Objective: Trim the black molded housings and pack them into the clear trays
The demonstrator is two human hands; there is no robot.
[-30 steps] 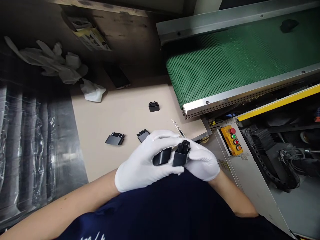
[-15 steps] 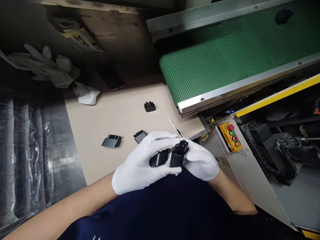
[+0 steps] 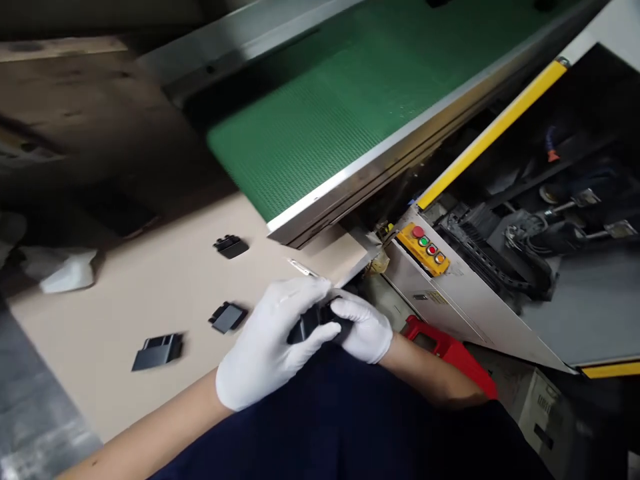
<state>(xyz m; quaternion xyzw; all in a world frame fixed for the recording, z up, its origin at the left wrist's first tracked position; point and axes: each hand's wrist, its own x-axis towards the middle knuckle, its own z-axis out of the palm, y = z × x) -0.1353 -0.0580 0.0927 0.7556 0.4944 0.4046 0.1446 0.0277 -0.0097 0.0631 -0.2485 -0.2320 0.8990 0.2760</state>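
My left hand (image 3: 270,347), in a white glove, is closed around a black plastic part (image 3: 306,325) in front of my dark shirt. Beside it my right hand (image 3: 366,328), gloved too, grips a second black part (image 3: 344,327), mostly covered by the fingers. The two parts are close together; whether they touch I cannot tell. Left of my hands, on the beige tabletop (image 3: 193,280), lie a black part with pegs (image 3: 233,247), another with a grey face (image 3: 228,317) and a wider black part (image 3: 158,352). A thin pale tool (image 3: 302,267) lies just beyond my left hand.
A green conveyor belt (image 3: 310,127) with a metal side rail (image 3: 345,183) overhangs the table's far side. Right stand a yellow button box (image 3: 424,249), a machine opening with a yellow edge (image 3: 493,137) and a red object (image 3: 450,353). White cloth (image 3: 67,270) lies at left.
The view has swung to the right, so the table and loose parts appear farther left. My hands have drawn closer together, and the right-hand part's pegs, visible before, are now hidden.
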